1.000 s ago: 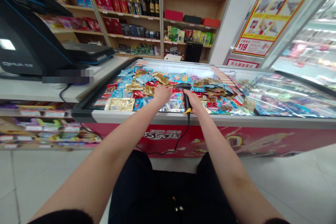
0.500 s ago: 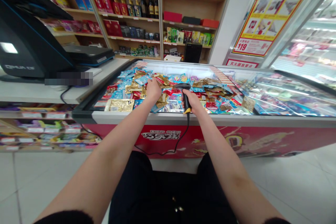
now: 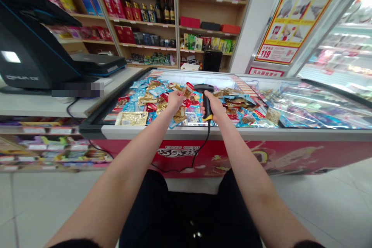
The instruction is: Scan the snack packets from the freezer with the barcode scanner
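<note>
Above glass (image 3: 194, 119), shiny packet (image 3: 188, 90), pistol-shaped scanner (image 3: 207, 105)

Before me stands a white pillar (image 3: 258, 19). To its left, a wooden shelf unit (image 3: 212, 11) carries dark bottles (image 3: 166, 11), red boxes (image 3: 190, 22) and green packets (image 3: 192, 42); farther left sits a large black machine (image 3: 31, 52). Just right of the pillar hangs a red-and-yellow poster (image 3: 290, 17), then brightly lit shelves (image 3: 337, 48).

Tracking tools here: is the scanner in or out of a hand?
In: the right hand grips the scanner by its handle; the cord trails below.
</note>
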Demonstrator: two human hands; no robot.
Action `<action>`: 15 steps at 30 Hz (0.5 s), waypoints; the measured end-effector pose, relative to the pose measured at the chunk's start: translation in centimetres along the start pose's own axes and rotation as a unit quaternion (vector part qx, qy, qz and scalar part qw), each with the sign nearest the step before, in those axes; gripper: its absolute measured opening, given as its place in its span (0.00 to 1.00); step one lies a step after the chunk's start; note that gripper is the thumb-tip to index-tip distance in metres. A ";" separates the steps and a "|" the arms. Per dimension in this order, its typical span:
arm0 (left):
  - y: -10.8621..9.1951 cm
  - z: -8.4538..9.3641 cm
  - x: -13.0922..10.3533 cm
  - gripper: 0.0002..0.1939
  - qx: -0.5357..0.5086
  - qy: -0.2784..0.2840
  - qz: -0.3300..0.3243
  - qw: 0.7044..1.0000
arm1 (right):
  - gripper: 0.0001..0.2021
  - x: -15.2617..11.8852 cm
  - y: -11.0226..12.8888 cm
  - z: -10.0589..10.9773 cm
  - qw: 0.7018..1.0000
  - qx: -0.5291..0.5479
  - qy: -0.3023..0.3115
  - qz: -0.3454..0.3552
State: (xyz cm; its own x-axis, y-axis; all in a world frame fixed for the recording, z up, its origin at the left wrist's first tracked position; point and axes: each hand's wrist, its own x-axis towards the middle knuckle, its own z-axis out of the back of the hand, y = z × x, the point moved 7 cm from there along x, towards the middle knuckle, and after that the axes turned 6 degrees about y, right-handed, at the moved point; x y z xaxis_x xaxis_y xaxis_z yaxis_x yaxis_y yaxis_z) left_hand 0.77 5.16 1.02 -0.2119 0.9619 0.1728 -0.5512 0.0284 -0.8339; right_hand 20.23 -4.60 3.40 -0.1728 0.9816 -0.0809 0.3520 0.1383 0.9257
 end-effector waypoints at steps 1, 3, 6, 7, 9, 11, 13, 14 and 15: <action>0.1 -0.3 0.0 0.20 -0.015 0.003 0.008 1.000 | 0.17 -0.1 0.2 0.0 1.000 0.002 -0.002 -0.002; 0.2 -0.7 0.1 0.21 -0.048 0.009 0.020 0.999 | 0.18 -0.3 0.4 0.1 1.000 0.002 -0.010 -0.004; 0.3 -1.1 0.1 0.22 -0.067 0.008 0.024 0.997 | 0.18 -0.5 0.6 0.5 1.000 0.000 -0.019 -0.006; 0.3 -1.1 0.1 0.22 -0.072 0.006 0.025 0.997 | 0.18 -0.5 0.5 0.6 1.000 -0.002 -0.019 -0.007; 0.2 -1.2 -0.1 0.22 -0.078 0.004 0.026 0.997 | 0.18 -0.4 0.5 0.8 1.000 -0.005 -0.015 -0.008; -0.1 -1.3 -0.4 0.22 -0.080 0.006 0.029 0.996 | 0.18 -0.3 0.4 1.1 1.000 -0.010 -0.015 -0.008; -0.3 -1.3 -0.6 0.21 -0.077 0.011 0.034 0.996 | 0.18 -0.2 0.3 1.3 1.000 -0.010 -0.013 -0.009; -0.4 -1.3 -0.7 0.21 -0.074 0.012 0.036 0.997 | 0.19 -0.2 0.3 1.4 1.000 -0.008 -0.011 -0.011; -0.5 -1.3 -0.7 0.20 -0.070 0.012 0.036 0.997 | 0.19 -0.3 0.2 1.5 1.000 -0.006 -0.010 -0.012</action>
State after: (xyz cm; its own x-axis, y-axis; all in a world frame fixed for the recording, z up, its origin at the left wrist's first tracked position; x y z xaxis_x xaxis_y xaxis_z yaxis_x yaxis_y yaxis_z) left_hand 2.29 4.81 0.61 -0.2262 0.9692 0.0979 -0.4163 -0.0053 -0.9092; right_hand 21.69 -4.63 3.12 -0.1634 0.9803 -0.1111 0.3369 0.1613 0.9276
